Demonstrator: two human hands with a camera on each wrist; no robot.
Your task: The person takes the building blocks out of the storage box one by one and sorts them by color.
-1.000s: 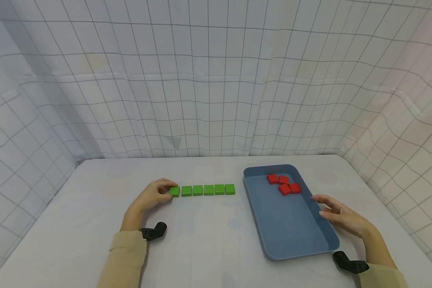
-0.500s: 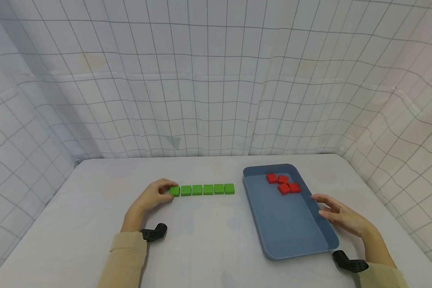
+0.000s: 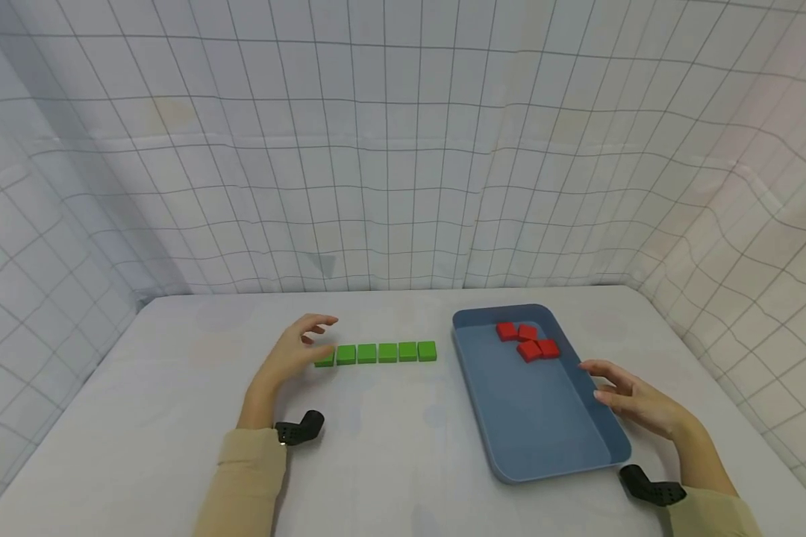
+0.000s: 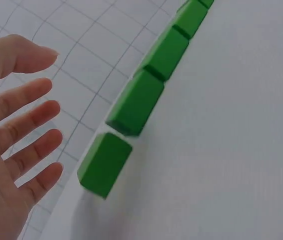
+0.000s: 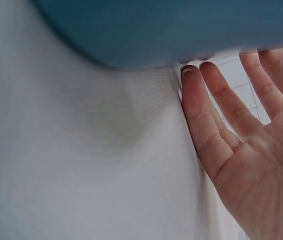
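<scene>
From my remote station I record a white table [image 3: 376,447], backed and flanked by white gridded cloth [image 3: 389,160]. To the right of the left grip [image 3: 292,352] lies a row of six green blocks [image 3: 387,353], and beyond it a blue tray [image 3: 544,425], which stands between the row and the right grip [image 3: 634,401]. Four red blocks [image 3: 529,351] lie clustered in the tray, ahead and to the left of the right grip. I find the left grip wide, fingers spread, holding nothing; the right grip is loosely spread beside the tray's near rim, likewise holding nothing. The green blocks are plain and square-topped, and sit on the table in a nearly straight line with narrow gaps, starting at the left grip's thumb. In the head view that thumb covers part of the first block; the left wrist view cuts off the row's far end. In the right wrist view the tray's edge is blurred and some fingertips are hidden; I cannot tell whether they touch it.
</scene>
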